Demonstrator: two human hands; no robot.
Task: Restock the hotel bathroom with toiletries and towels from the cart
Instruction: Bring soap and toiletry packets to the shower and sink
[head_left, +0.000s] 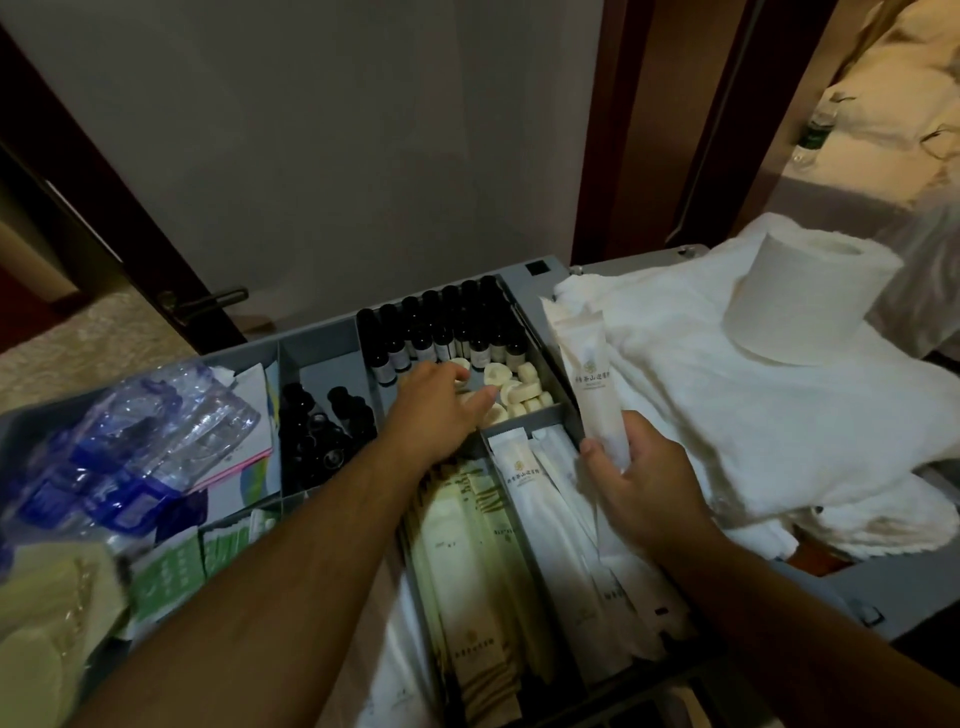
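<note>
Right hand (634, 473) was closed low on a light, crushable sachet (587, 374); left hand (441, 400), eleven o'clock, over soaps (522, 392), grip undetermined.

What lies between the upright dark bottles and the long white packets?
Head view: small round pale soaps, with the left hand among them, then a grey divider wall before the packets.

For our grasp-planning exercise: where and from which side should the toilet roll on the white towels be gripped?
Likely the toilet roll is best gripped round its curved wall from the near side: it stands upright on the towels, sides unobstructed.
</note>
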